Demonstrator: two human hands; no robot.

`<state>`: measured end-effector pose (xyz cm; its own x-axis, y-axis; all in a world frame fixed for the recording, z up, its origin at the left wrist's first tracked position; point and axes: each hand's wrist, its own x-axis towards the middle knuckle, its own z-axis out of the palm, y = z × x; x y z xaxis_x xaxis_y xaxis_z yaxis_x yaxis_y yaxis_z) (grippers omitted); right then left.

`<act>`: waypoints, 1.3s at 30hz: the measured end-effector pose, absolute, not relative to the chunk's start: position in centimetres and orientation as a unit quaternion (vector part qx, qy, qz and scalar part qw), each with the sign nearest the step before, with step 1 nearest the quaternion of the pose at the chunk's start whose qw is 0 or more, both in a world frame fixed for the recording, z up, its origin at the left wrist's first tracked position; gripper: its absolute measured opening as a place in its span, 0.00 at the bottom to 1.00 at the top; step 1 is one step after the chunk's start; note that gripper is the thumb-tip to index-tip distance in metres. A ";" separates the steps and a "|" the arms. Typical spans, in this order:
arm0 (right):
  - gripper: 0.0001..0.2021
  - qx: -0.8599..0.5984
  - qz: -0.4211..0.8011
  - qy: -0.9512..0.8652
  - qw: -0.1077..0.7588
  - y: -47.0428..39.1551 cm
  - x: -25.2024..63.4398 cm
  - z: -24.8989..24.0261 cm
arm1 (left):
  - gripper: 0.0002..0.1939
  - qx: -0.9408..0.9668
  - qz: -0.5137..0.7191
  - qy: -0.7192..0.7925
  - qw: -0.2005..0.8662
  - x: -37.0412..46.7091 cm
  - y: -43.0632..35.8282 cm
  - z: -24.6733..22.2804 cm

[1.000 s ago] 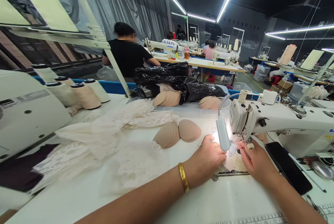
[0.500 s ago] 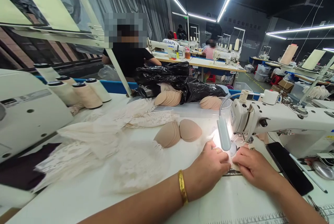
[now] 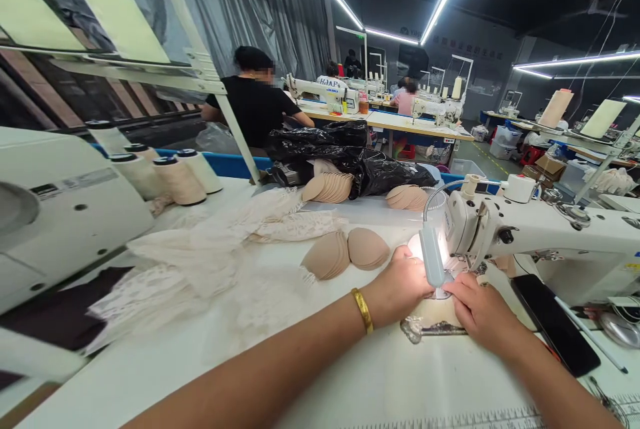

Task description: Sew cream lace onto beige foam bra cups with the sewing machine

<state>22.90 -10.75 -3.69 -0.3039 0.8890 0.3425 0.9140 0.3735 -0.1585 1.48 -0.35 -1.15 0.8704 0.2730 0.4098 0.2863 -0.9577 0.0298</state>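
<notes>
A white sewing machine point(image 3: 530, 222) stands at the right, its small lamp point(image 3: 431, 256) lighting the needle area. My left hand point(image 3: 404, 286), behind a gold bracelet point(image 3: 362, 310), is closed beside the lamp; what its fingers hold is hidden by the lamp and glare. My right hand point(image 3: 480, 309) has its fingers pressed together at the right of the needle area, on something too small to make out. Stacks of beige cups point(image 3: 327, 256) lie left of my hands. White lace fabric point(image 3: 200, 249) spreads over the table's left half.
A black phone point(image 3: 555, 326) lies right of my right hand, near a ruler strip point(image 3: 500, 419). Thread cones point(image 3: 183, 179) and another machine point(image 3: 60, 216) stand at the left. Black plastic bags point(image 3: 350, 156) lie behind the cups. A person point(image 3: 253, 106) in black sits beyond.
My left hand has moved up and slightly forward, nearer the needle area. The pale machine bed and a crumpled bit below the hands now show. The view has shifted a little.
</notes>
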 end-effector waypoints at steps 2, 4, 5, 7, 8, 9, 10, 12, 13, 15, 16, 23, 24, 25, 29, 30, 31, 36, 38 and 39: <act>0.15 -0.560 -0.039 -0.807 0.184 -10.7 22.9 -3.7 | 0.11 -0.969 -0.199 -0.143 0.015 1.6 -0.3 -0.9; 0.14 -0.555 -0.036 -0.809 0.189 -10.7 23.0 -3.7 | 0.08 -0.970 -0.179 -0.163 0.035 1.4 -1.2 -0.9; 0.14 -0.551 -0.032 -0.811 0.194 -10.7 23.1 -3.7 | 0.06 -0.970 -0.164 -0.172 0.051 1.2 -2.1 -1.0; 0.14 -0.540 -0.026 -0.815 0.210 -11.0 23.4 -4.1 | 0.04 -0.973 -0.129 -0.181 0.071 0.3 -4.5 -1.0; 0.15 -0.536 -0.025 -0.816 0.217 -11.1 23.7 -4.5 | 0.04 -0.973 -0.111 -0.191 0.071 -0.3 -5.9 -1.0; 0.15 -0.525 -0.033 -0.820 0.226 -11.1 24.1 -5.0 | 0.05 -0.971 -0.091 -0.210 0.064 -1.1 -7.2 -0.9; 0.15 -0.520 -0.039 -0.821 0.233 -11.1 24.5 -5.7 | 0.06 -0.964 -0.068 -0.251 0.058 -2.1 -8.5 -0.7; 0.14 -0.509 -0.062 -0.819 0.259 -10.8 25.6 -7.1 | 0.05 -0.941 -0.027 -0.333 0.045 -4.4 -10.3 -0.1; 0.14 -0.503 -0.060 -0.822 0.262 -10.5 26.1 -7.8 | 0.05 -0.929 -0.019 -0.367 0.039 -5.7 -10.8 0.3; 0.13 -0.488 -0.065 -0.826 0.275 -10.0 26.6 -8.6 | 0.12 -0.905 -0.039 -0.423 0.039 -8.6 -11.4 1.0; 0.13 -0.479 -0.066 -0.829 0.280 -9.9 26.7 -8.6 | 0.16 -0.889 -0.059 -0.452 0.043 -10.0 -11.4 1.1; 0.14 -0.439 0.060 -0.847 0.293 -12.7 20.9 -3.7 | 0.08 -0.849 -0.258 -0.445 -0.124 -13.2 -11.7 0.5; 0.19 -0.443 0.078 -0.840 0.303 -13.4 19.6 -2.8 | 0.07 -0.836 -0.306 -0.417 -0.182 -12.8 -12.0 0.9; 0.25 -0.453 0.103 -0.829 0.312 -14.0 18.3 -2.0 | 0.06 -0.816 -0.342 -0.399 -0.241 -12.3 -12.4 1.4; 0.25 -0.500 0.279 -0.734 0.365 -15.1 14.2 -0.4 | 0.16 -0.716 -0.393 -0.393 -0.423 -10.4 -12.9 3.2; 0.19 -0.504 0.317 -0.706 0.383 -15.1 13.6 -0.4 | 0.19 -0.691 -0.404 -0.398 -0.448 -10.0 -12.8 3.3; 0.14 -0.506 0.341 -0.682 0.404 -15.1 13.1 -0.5 | 0.21 -0.667 -0.418 -0.405 -0.465 -9.6 -12.7 3.3; 0.11 -0.501 0.225 -0.672 0.497 -15.8 11.8 -0.8 | 0.27 -0.534 -0.483 -0.457 -0.522 -8.1 -12.7 1.5; 0.08 -0.460 0.116 -0.700 0.534 -16.7 11.4 -0.7 | 0.28 -0.480 -0.484 -0.467 -0.563 -7.8 -12.6 0.6; 0.08 -0.436 0.088 -0.711 0.545 -17.1 11.3 -0.6 | 0.28 -0.468 -0.478 -0.472 -0.574 -7.8 -12.4 0.3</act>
